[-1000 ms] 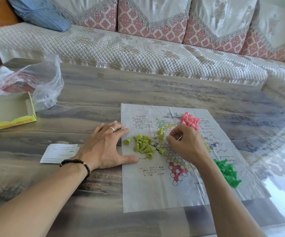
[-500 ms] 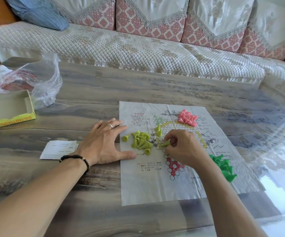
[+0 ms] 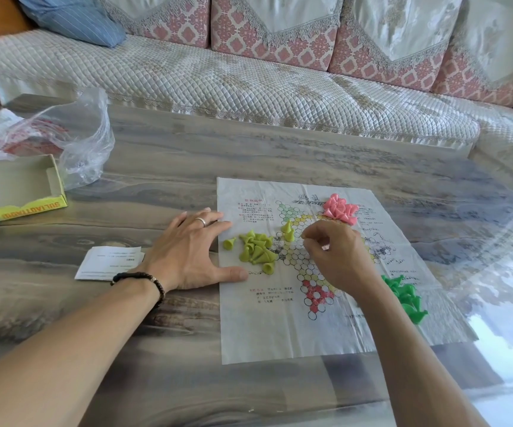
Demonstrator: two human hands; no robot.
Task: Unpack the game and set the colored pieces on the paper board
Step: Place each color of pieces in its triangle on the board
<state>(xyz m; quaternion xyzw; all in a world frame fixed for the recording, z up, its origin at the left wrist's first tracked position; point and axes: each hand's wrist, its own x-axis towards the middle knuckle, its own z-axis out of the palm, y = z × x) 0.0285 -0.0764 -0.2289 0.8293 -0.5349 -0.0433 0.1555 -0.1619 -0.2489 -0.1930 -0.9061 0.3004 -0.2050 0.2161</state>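
Fingers (image 3: 306, 235) beside yellow-green pieces (image 3: 256, 251), mid-board (image 3: 279, 334).

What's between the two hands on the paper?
In the head view, a heap of yellow-green pieces lies on the paper board between the left hand and the right hand.

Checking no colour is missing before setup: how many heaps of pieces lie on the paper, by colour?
Yellow-green heap: 1, with a few strays beside it
Pink heap: 1
Green heap: 1
Total: 3 heaps
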